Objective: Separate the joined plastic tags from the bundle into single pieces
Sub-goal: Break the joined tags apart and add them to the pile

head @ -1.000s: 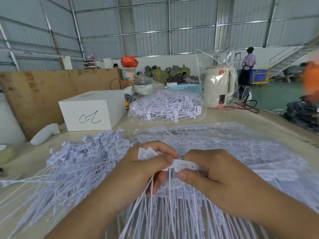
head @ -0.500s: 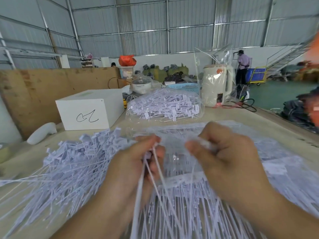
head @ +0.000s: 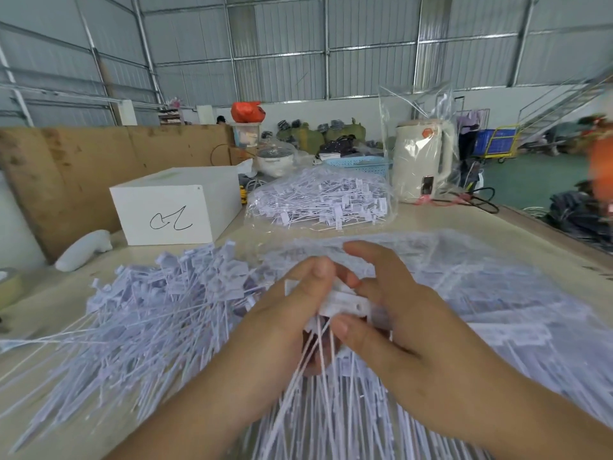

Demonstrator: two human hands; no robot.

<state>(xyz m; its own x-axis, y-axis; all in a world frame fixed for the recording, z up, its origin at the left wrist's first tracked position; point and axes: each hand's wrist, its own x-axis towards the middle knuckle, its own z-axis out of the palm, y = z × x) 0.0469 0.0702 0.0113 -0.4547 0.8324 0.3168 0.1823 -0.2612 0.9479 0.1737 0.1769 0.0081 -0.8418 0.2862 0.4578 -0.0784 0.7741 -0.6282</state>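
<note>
hands: 2, left hand [head: 282, 313] and right hand [head: 408, 323] | loose tags [head: 159, 307]: one heap at 9 o'clock, too many to count | bagged tags [head: 318, 204]: 1 bag at 12 o'clock | white box [head: 179, 207]: 1 | kettle [head: 423, 161]: 1 | blue basket [head: 360, 164]: 1

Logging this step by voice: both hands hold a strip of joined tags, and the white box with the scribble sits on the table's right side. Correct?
Not quite. In the head view the white box sits on the table's left side. Both the left hand and right hand do hold the joined tags.
</note>
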